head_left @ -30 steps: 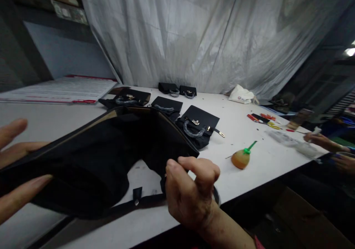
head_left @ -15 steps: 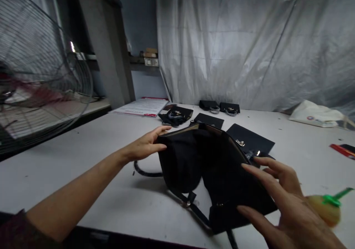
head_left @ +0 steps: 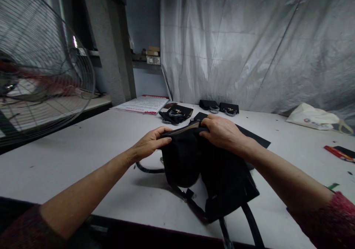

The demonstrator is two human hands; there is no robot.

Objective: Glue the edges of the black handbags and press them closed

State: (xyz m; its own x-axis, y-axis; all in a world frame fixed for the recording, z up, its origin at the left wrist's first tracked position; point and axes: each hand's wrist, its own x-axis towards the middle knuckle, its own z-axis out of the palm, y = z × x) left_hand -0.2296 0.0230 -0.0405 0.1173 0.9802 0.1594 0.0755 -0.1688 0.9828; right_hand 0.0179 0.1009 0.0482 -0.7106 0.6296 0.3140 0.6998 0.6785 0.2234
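Note:
A black handbag (head_left: 183, 160) stands partly unfolded over the near part of the white table, its beige-edged rim turned up. My left hand (head_left: 151, 142) pinches the rim at its left corner, thumb inside and fingers behind. Farther along the same rim, my right hand (head_left: 220, 130) is closed on the edge near the middle. A dark curved handle (head_left: 149, 170) sticks out on the left, and a strap with a small metal ring (head_left: 185, 196) hangs below. More straps drop past the table's front edge at the lower right.
Several black bags lie farther back, among them one with a wrapped handle (head_left: 177, 113). Printed sheets (head_left: 140, 104) rest at the back left, a white cloth bag (head_left: 310, 116) at the back right. A red item (head_left: 340, 153) is at right; a wire fan guard (head_left: 69, 75) stands at left.
My right hand has moved from the bag's right side up and left onto the rim, and it has closed there. The bag's right part has folded inward. My left hand keeps its corner.

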